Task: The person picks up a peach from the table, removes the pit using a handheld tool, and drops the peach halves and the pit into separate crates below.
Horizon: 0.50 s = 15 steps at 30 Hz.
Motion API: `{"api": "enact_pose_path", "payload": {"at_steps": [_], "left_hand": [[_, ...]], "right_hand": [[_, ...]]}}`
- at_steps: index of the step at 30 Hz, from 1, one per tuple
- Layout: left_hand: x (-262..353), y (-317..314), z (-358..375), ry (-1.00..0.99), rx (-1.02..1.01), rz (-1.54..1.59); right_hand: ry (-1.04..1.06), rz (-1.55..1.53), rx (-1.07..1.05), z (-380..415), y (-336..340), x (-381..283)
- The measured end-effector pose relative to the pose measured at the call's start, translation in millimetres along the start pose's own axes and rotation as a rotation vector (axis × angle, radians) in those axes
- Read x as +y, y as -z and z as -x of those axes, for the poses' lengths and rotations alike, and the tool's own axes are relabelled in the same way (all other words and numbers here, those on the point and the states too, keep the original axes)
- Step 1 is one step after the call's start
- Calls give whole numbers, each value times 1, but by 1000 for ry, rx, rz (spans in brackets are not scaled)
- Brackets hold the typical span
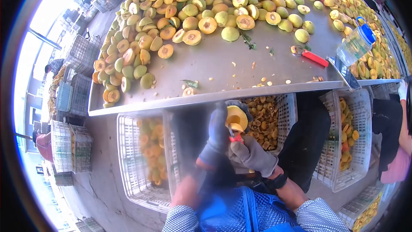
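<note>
Both of my hands wear grey gloves and meet just below the table's front edge. My left hand [219,131], partly blurred, is wrapped round a halved yellow fruit [236,118] whose cut face shows. My right hand [254,154] grips a small tool with a red handle [235,138], its metal end against the cut face of the fruit. Beneath and behind my hands, a crate [288,118] holds many brown scooped-out pieces [262,122].
A metal table [201,66] bears heaps of halved fruit [171,13], a red-handled tool [315,58], a phone [344,73] and a bottle [355,47]. Fruit crates stand left [128,163] and right [362,146]. A person in pink [397,165] is at the far right.
</note>
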State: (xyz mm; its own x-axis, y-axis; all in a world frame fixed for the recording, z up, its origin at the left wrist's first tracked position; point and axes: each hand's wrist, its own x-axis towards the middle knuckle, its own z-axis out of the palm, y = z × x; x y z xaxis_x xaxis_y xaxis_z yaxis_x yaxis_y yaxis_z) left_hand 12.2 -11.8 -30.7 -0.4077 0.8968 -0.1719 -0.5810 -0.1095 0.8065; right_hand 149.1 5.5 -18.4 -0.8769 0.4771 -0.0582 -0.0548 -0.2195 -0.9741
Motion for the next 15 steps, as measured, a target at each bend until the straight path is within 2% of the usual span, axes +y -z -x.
{"api": "enact_pose_path", "payload": {"at_steps": [1,2,4,5,7,8,9,10,11,12,15], "left_hand": [[-2,-1,1,53,116,142],[6,-7,8,82,270,122],[18,6,15,2,263,11],[29,17,21,-71,252,-105],[78,38,46,-311,56,-605],[103,59,50,-456,58,-904],[127,78,52,-599,61,-1210],[142,89,56,-548,277,-1229],[156,98,60,-491,486,-1236],[172,113,48,-552,542,-1411],[194,124,-8,-309,672,-1663]], "right_hand": [[-209,-141,3,3,0,-5],[-208,-139,-1,5,4,-9],[-48,-69,-170,12,18,-16],[-48,-72,-181,13,25,-6],[-182,390,135,17,39,24],[-167,383,110,22,46,28],[-302,90,148,25,54,32],[-448,-201,174,25,55,36],[-447,-207,149,22,47,35],[-436,-155,190,20,40,32],[-392,16,224,13,37,49]]}}
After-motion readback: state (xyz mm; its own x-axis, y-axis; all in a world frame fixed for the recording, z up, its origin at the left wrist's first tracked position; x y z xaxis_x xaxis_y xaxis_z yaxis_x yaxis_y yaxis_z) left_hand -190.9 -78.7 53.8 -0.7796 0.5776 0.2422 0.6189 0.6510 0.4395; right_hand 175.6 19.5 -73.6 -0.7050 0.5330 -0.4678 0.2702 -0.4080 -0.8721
